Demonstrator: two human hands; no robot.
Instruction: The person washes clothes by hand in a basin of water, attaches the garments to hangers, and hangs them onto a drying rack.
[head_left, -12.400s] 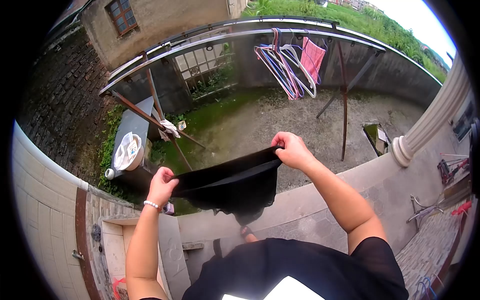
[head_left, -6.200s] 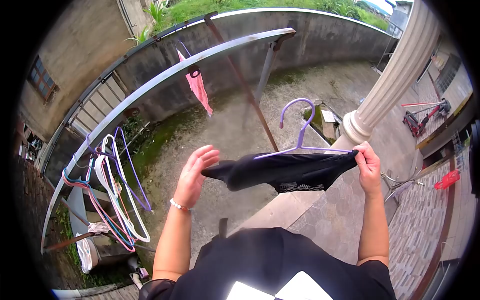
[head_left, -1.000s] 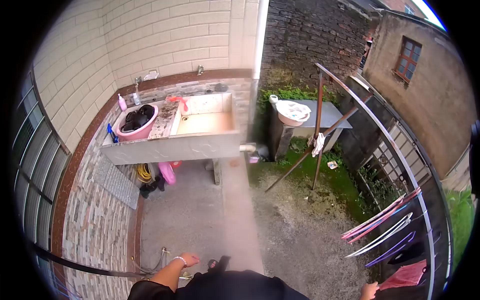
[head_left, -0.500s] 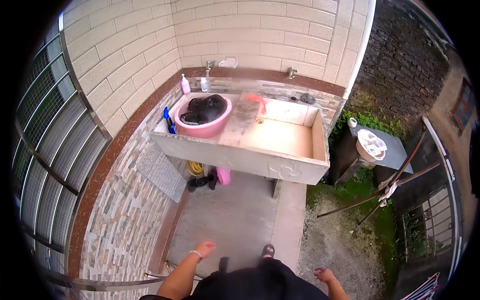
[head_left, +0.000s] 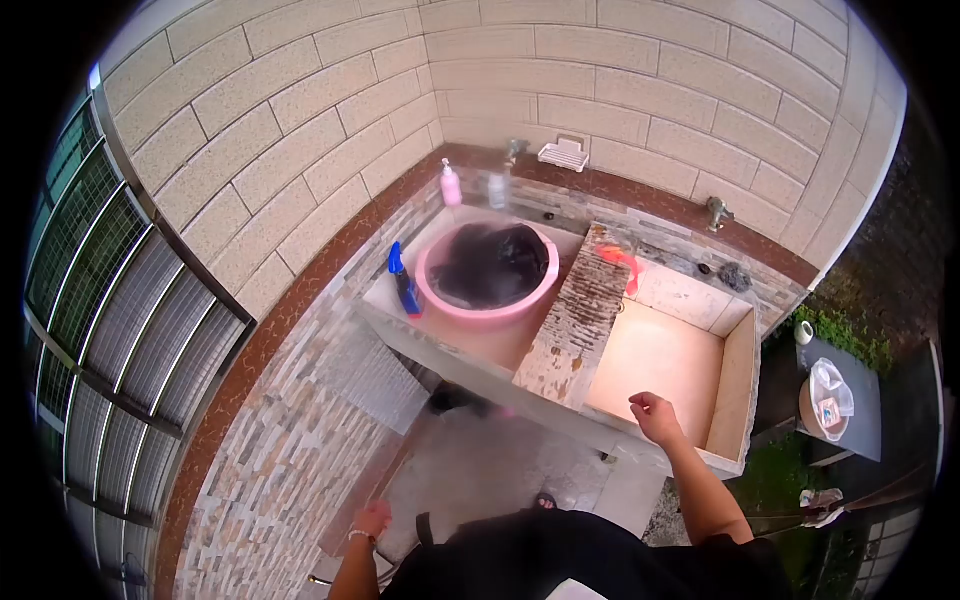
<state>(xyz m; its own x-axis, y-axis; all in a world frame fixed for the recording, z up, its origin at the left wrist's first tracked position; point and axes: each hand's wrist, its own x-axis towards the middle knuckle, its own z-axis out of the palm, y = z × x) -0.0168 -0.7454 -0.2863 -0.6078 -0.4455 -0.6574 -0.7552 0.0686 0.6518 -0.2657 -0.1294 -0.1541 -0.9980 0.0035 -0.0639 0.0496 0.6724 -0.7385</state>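
Observation:
My right hand (head_left: 653, 416) reaches over the front edge of the stone sink (head_left: 655, 345), its fingers curled in with nothing visible in them. Low on the left, near the tiled wall, hangs my left hand (head_left: 372, 522), with a bracelet at the wrist; its fingers are blurred. A pink basin (head_left: 490, 318) stands in the sink's left part, holding dark cloth (head_left: 490, 262). Beside the basin is a blue spray bottle (head_left: 404, 282). Between the two sink parts lies a ridged washboard slab (head_left: 580, 325). A red-orange item (head_left: 622, 263) rests at its far end.
Behind the basin stand a pink pump bottle (head_left: 451, 186) and a clear bottle (head_left: 497, 190). A soap dish (head_left: 564, 153) and a tap (head_left: 718, 213) are on the wall. A dark scrubber (head_left: 735, 276) sits on the back ledge. Outside right is a tub (head_left: 824, 408) with bags.
I am closer to the sink, and the view has shifted. My right hand has risen from my side to the sink's front edge. My left hand stays low.

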